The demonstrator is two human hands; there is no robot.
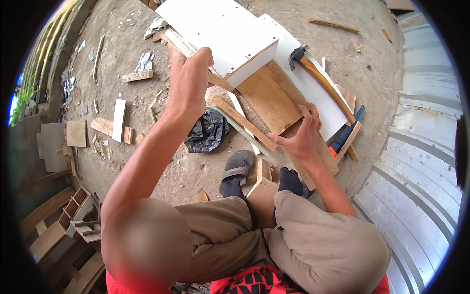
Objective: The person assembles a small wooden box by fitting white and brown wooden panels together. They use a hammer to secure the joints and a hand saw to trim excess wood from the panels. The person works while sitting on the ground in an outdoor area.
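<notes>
A brown wooden board (pixel 268 95) lies in front of me, with a narrow white-faced board (pixel 252 63) standing across its far end. My left hand (pixel 192 68) is closed round a pale wooden strip (pixel 180 44) that runs along the left of this piece; its fingertips are partly hidden. At the near right corner of the brown board, my right hand (pixel 302 134) grips the edge between thumb and fingers. A claw hammer (pixel 323 81) with a wooden handle rests on a large white panel (pixel 215 24), to the right of the brown board.
A saw (pixel 346 134) with a blue blade and orange on its handle lies at the right. Loose wooden strips (pixel 247 122) and a crumpled black plastic bag (pixel 208 130) are near my feet. Scrap wood (pixel 76 133) is scattered left; corrugated metal sheeting (pixel 416 161) stands right.
</notes>
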